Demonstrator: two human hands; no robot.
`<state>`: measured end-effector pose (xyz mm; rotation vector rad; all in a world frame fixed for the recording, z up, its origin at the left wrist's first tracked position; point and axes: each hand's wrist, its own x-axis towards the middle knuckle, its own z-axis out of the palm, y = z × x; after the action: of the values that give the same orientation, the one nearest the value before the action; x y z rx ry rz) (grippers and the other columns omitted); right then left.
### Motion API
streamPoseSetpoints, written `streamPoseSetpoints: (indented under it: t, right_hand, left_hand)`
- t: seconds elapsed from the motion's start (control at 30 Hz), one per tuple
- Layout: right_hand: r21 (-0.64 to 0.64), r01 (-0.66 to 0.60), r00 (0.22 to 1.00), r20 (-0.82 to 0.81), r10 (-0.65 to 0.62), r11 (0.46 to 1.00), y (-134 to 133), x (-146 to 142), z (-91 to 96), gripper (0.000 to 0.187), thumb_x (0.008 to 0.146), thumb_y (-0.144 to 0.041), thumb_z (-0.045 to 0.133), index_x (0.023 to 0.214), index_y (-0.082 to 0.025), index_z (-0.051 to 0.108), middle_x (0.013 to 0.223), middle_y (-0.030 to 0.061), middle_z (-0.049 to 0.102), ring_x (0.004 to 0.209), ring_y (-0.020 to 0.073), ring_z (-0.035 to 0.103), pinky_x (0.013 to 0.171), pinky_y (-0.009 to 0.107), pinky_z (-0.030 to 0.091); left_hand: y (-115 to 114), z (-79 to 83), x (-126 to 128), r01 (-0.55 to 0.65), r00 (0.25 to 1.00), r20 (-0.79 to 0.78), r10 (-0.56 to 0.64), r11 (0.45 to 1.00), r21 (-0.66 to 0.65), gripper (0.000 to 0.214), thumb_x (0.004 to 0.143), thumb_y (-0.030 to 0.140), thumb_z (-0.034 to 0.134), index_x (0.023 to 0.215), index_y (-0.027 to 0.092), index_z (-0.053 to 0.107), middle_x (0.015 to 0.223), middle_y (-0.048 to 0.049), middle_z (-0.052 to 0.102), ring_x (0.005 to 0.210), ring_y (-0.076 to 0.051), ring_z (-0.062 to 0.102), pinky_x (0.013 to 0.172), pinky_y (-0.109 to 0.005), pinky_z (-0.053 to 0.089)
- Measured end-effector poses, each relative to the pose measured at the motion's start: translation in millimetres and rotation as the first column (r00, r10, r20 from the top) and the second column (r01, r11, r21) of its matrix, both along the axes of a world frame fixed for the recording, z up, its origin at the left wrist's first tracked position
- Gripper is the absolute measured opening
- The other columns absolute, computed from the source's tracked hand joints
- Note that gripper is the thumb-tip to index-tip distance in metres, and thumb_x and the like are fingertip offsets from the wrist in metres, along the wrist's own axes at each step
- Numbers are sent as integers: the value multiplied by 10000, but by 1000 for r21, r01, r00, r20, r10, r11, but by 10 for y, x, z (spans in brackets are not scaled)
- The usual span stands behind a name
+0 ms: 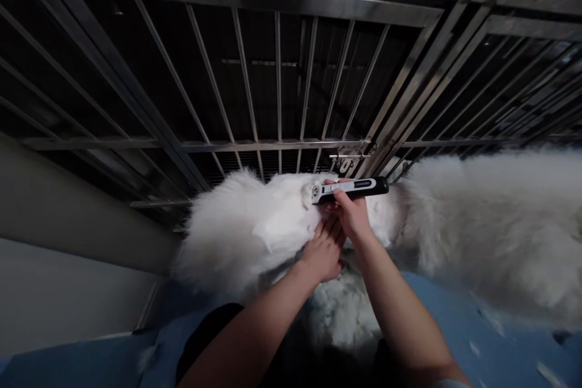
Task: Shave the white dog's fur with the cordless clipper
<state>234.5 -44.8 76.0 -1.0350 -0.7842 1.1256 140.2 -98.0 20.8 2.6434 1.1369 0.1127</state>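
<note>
Right hand (356,216) grips clipper (375,186) against white animal (279,218); left hand (322,256) extended flat just below, its contact hard to tell.

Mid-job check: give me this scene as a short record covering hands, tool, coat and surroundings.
Right hand: gripping the clipper
Left hand: fingers extended, apparently resting against the white coat, lower in view than the clipper
Clipper head: toward the picture's left, at the coat
Coat: short around the clipper head, long and fluffy at the picture's left
Picture right: more long white fur; same animal or another, cannot tell
Beyond: barred metal cage
Between forearms: fur clump
Floor: blue
</note>
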Motion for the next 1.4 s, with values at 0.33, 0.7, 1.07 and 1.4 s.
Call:
streamPoseSetpoints:
  t: [0.33,0.7,1.07,1.4]
  right_hand:
    - [12,-1,999,-35,2,1000,-55,-68,-63,397,691,-374,779,974,-248,530,1069,26,766,617,140,622,481,258,474]
    - [24,-36,999,-10,36,999,-71,-49,-25,363,693,-346,772,959,-236,551,1028,31,774,679,149,644,485,235,446]
    - [2,17,999,-48,-17,1000,-93,-97,-47,356,706,-352,768,950,-243,532,1014,14,775,571,111,579,471,232,454]
    - [16,-40,998,41,39,999,-17,-116,-18,316,725,-359,741,944,-240,546,1010,18,772,604,135,586,438,230,397]
  left_hand:
    - [43,-8,74,25,1000,12,-25,1000,-7,841,925,479,555,1585,71,232,1667,-227,100,1552,-404,36,1252,-576,57]
    - [47,-7,120,26,1000,16,-26,1000,17,854,908,475,560,1588,81,226,1675,-205,139,1552,-393,75,1254,-577,85]
    - [81,-38,164,22,999,38,-22,1000,-1,848,913,441,542,1600,105,175,1684,-190,109,1554,-396,34,1251,-602,94]
    - [80,-51,167,26,996,90,-27,1000,18,812,895,437,557,1580,125,253,1657,-146,253,1534,-429,91,1246,-610,116]
